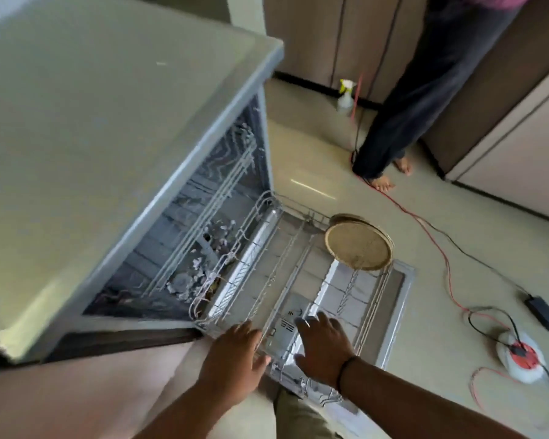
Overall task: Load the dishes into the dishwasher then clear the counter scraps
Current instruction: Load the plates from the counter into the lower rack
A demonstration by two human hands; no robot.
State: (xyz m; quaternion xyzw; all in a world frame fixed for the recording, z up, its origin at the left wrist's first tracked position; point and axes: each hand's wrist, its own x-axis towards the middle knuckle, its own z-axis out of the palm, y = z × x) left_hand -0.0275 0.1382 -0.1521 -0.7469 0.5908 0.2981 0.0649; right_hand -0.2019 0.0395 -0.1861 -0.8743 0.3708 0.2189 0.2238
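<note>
Our left hand (pixel 232 353) and right hand (pixel 325 350) hover with fingers spread and empty over the lower rack (pixel 285 280), low in the frame. Two plates (pixel 358 245) stand at its far end, so loading looks underway; next we likely fetch more dishes.

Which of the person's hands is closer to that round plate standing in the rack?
The right hand, though apart from the plate at the rack's far end. The left hand hovers farther off, at the rack's near left corner.
</note>
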